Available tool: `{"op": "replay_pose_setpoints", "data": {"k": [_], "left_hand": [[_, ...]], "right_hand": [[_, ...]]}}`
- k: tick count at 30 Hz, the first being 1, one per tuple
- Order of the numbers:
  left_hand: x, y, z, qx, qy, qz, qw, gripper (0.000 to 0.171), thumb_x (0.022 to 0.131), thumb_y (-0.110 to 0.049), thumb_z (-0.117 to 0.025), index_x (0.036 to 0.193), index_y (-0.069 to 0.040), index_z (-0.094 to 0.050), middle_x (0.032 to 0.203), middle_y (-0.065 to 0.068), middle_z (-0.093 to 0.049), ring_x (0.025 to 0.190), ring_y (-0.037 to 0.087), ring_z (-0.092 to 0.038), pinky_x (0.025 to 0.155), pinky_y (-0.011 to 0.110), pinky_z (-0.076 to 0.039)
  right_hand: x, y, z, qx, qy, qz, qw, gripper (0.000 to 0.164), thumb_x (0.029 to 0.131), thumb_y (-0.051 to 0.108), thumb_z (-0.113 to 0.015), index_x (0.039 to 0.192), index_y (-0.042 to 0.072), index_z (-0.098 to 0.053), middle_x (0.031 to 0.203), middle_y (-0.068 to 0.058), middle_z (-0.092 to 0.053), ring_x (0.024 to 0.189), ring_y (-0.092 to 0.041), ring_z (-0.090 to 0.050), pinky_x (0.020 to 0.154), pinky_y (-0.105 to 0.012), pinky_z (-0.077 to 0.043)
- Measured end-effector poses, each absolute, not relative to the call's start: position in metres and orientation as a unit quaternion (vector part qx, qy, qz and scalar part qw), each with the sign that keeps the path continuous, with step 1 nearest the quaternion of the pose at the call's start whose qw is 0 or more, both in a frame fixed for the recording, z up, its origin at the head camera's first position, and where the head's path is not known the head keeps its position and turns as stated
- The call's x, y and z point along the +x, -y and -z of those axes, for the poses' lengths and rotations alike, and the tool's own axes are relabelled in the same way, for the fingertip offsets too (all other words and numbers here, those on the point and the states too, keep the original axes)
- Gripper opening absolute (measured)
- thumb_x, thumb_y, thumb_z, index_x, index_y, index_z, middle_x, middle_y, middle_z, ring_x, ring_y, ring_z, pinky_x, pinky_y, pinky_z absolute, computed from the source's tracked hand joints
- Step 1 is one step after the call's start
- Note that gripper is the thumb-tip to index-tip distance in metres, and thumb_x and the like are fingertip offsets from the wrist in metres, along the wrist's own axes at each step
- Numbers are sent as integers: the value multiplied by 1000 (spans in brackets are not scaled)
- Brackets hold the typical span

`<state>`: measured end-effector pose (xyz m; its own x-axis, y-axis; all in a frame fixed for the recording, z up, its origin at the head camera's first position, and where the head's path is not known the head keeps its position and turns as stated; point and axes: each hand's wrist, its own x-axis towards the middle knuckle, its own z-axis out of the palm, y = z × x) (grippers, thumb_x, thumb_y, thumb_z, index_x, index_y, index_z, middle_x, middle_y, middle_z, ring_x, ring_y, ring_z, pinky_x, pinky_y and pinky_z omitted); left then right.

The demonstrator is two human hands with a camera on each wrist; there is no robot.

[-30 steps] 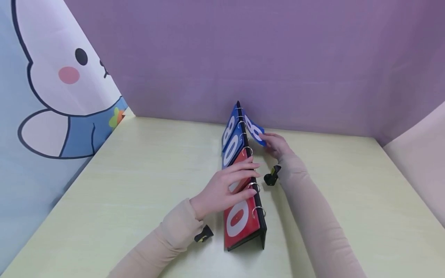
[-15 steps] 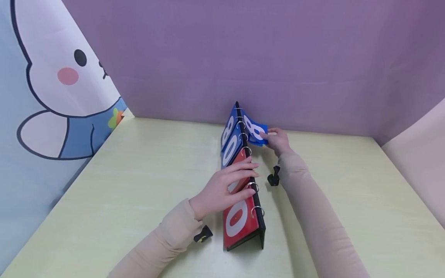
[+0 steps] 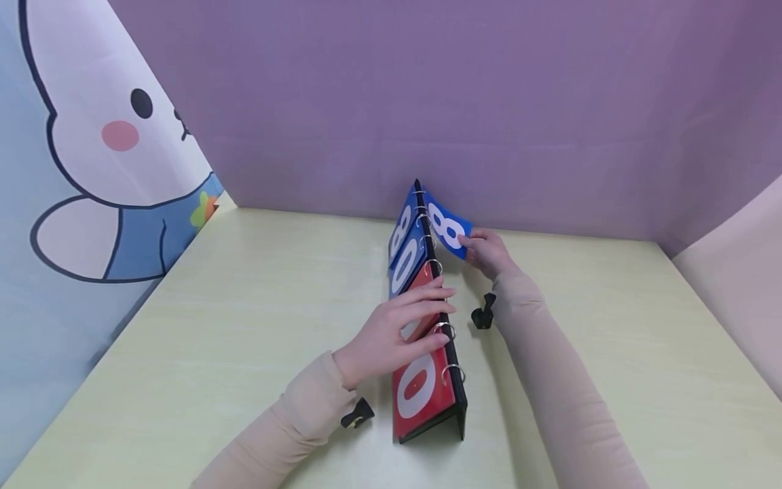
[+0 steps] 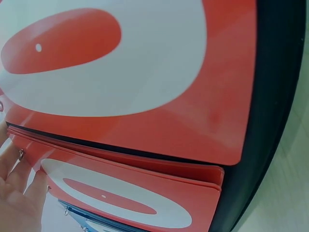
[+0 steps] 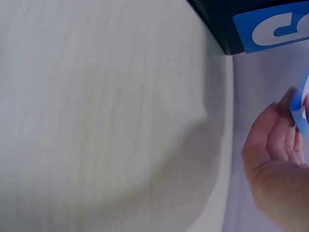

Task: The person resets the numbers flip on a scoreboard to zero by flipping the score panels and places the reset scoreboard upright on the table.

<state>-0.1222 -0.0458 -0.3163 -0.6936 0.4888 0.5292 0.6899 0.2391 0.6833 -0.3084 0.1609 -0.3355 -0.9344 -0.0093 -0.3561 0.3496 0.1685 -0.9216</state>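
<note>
A black tent-shaped flip scoreboard [image 3: 460,401] with ring-bound number cards stands on the table. On its left face, a blue 8 card [image 3: 400,231] and a blue 0 card [image 3: 404,266] lie at the far end, with red 0 cards [image 3: 421,401] nearer. My left hand [image 3: 387,333] rests on the near half, fingers extended across the top edge and partly covering a red card. Beyond the ridge, my right hand [image 3: 487,252] pinches the free edge of a blue number card [image 3: 444,227] marked 8, lifted away from the right face.
The pale wooden table [image 3: 275,292] extends to both sides of the scoreboard. A purple curtain [image 3: 489,122] hangs close behind its far end. Black wrist-worn pieces show below both sleeves [image 3: 550,360]. A printed cartoon cloth [image 3: 91,170] hangs at left.
The right hand has shifted slightly right with the blue 8 card, swinging it farther from the scoreboard; a second blue card edge seen under it earlier is no longer visible. The left hand stays put.
</note>
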Motion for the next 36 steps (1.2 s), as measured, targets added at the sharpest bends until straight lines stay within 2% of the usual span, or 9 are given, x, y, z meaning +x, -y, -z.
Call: {"op": "replay_pose_setpoints", "data": {"k": [3,6,10,13,17,21,24,31,36], "left_hand": [[-123,45,317,-379,778,489,106,32,87,-16,-68,118,-8,-64,138,5,-53,140,18,-33,110,38,-35],[-123,45,317,-381,777,489,110,32,86,-15,-69,118,-8,-64,137,6,-54,140,18,-34,110,39,-36],[-123,44,317,-380,775,493,108,33,86,-15,-69,118,-8,-64,137,7,-54,140,17,-34,109,38,-36],[-123,44,316,-379,775,496,103,33,86,-16,-69,118,-9,-64,137,6,-54,140,16,-34,109,38,-37],[-123,43,316,-376,776,497,96,33,87,-16,-68,119,-9,-63,138,7,-53,140,17,-33,108,38,-38],[-123,44,316,-371,777,501,85,33,87,-16,-68,119,-9,-63,138,6,-52,141,17,-32,107,37,-40],[-123,45,316,-363,778,506,78,34,87,-16,-68,120,-9,-63,139,5,-52,141,16,-32,105,35,-41],[-124,45,316,-356,780,509,73,34,87,-16,-68,120,-10,-63,139,4,-52,140,16,-33,103,34,-44],[-125,45,317,-353,780,512,67,34,87,-15,-68,120,-10,-63,139,2,-52,140,15,-33,100,32,-46]], "right_hand": [[-308,-162,335,112,-732,651,167,50,97,15,-52,138,-4,-33,103,-3,-48,71,-3,-55,64,-12,-49],[-307,-163,334,111,-723,658,180,51,97,15,-51,141,-3,-32,97,0,-51,72,-3,-55,66,-13,-47],[-307,-169,329,96,-716,668,177,40,97,13,-51,132,-2,-40,81,6,-56,71,-3,-54,65,-14,-46],[-307,-176,320,87,-712,675,169,21,97,11,-51,116,3,-48,76,8,-56,70,-3,-53,65,-14,-45],[-307,-183,305,91,-719,672,154,17,96,12,-52,111,5,-48,79,7,-55,70,-2,-52,68,-15,-45],[-308,-186,286,96,-733,660,132,46,96,14,-52,137,-1,-37,89,5,-52,73,-2,-52,74,-16,-46],[-310,-187,271,95,-744,651,118,56,97,15,-51,145,-1,-29,99,3,-48,76,-2,-51,75,-14,-47],[-314,-185,240,78,-765,635,71,46,97,17,-51,137,-1,-36,102,-1,-48,68,-1,-52,64,-14,-47],[-314,-180,224,69,-776,625,51,41,96,18,-52,132,1,-40,104,-1,-49,68,-2,-53,65,-15,-47]]}}
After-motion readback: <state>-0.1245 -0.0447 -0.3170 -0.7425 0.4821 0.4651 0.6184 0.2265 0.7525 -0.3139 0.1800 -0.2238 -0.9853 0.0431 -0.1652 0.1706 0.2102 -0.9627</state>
